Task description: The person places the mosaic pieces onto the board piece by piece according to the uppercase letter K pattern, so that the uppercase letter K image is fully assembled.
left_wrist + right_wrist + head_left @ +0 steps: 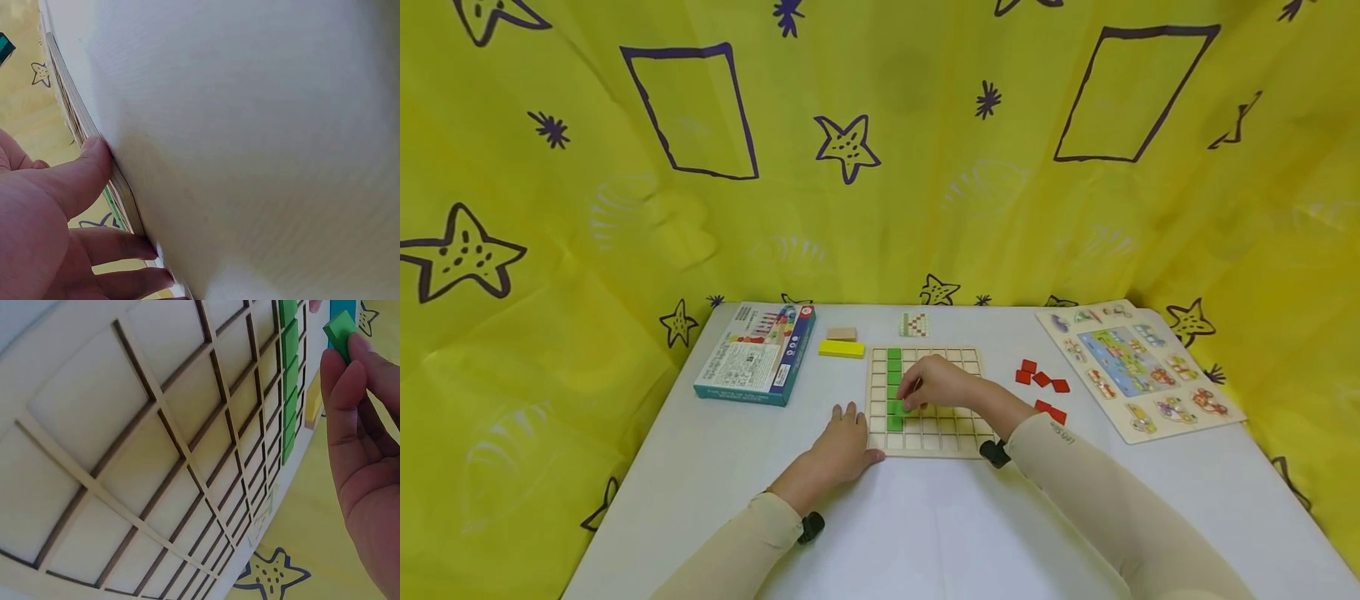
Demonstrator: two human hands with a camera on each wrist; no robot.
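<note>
On the white table, the right hand pinches a small green square tile.

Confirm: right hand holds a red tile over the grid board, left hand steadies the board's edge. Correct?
Not quite. The tile pinched by the right hand is green, not red, as the right wrist view shows. The rest stands: it is over the grid board, and the left hand steadies its edge.

The grid board under my right hand looks like pale, unvarnished wood, matt and smooth, with dark cut grooves. The green tile I pinch has a matt painted face. At ten o'clock of the board, the box is glossy printed card. The table is smooth white; the backdrop is creased yellow cloth.
</note>
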